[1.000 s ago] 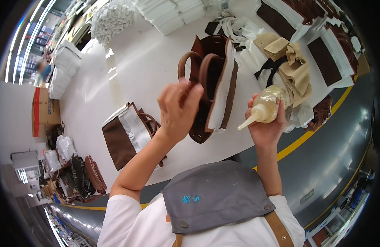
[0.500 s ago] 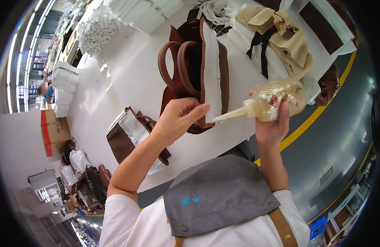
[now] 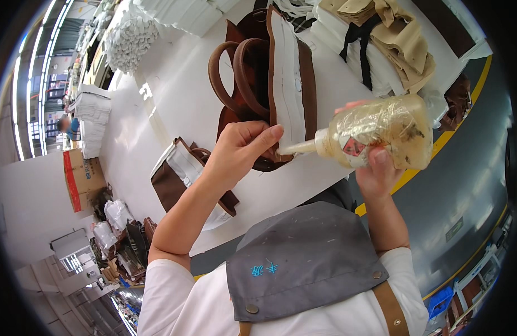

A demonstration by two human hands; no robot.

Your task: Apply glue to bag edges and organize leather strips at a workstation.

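A brown handbag (image 3: 308, 92) with two looped handles (image 3: 239, 78) lies on the white table, a white strip (image 3: 285, 84) running along its near-right edge. My left hand (image 3: 240, 147) is closed on the bag's near corner, thumb against the white strip. What lies under its fingers is hidden. In my right hand (image 3: 377, 175) is a yellowish, stained squeeze bottle (image 3: 390, 131), held on its side. Its long narrow nozzle (image 3: 296, 148) points left, with the tip at the bag's near corner, beside my left thumb.
Left of the handbag lies a smaller brown and white bag piece (image 3: 172, 180). Beige pieces (image 3: 407, 53) with a black strap (image 3: 363, 50) are heaped at the far right. White bundles (image 3: 132, 45) stand at the far left. A yellow floor line (image 3: 404, 187) runs past the table's right side.
The bottle has come left and nearer the camera, its nozzle tip shifting from the white strip's end to the bag's near corner. My left hand keeps its hold.
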